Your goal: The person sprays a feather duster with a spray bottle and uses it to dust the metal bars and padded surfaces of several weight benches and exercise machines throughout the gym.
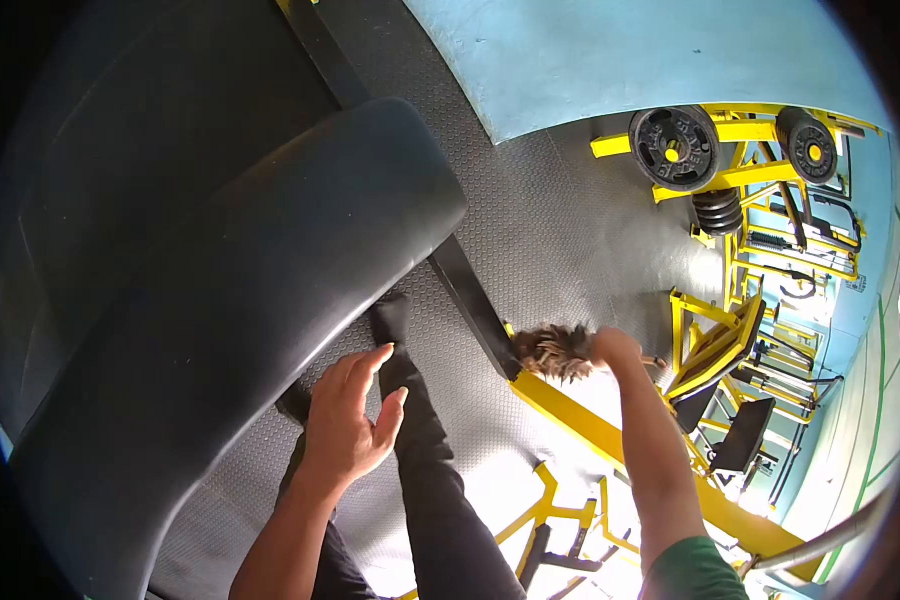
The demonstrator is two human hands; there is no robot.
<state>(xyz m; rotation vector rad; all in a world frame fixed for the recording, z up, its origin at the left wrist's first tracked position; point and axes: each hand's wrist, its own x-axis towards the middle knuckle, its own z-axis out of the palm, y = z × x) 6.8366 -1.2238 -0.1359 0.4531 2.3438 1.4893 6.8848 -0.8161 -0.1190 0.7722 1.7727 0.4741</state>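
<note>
My right hand (pixel 618 348) is closed round the handle of a brown feather duster (pixel 554 353). Its feathers are at the joint where a black metal bar (pixel 473 305) meets a yellow frame beam (pixel 575 415); I cannot tell how firmly they touch. My left hand (pixel 348 425) is open above my legs, fingers apart, holding nothing. It is beside the edge of a long black padded bench (pixel 300 230), and I cannot tell whether it touches the pad.
Weight plates (pixel 674 148) hang on a yellow rack at the upper right. Several yellow-framed gym machines (pixel 715 350) stand along the right. A blue wall (pixel 640 60) rises at the top. Dark textured rubber flooring (pixel 560 230) lies between them. My legs (pixel 435 480) are below my hands.
</note>
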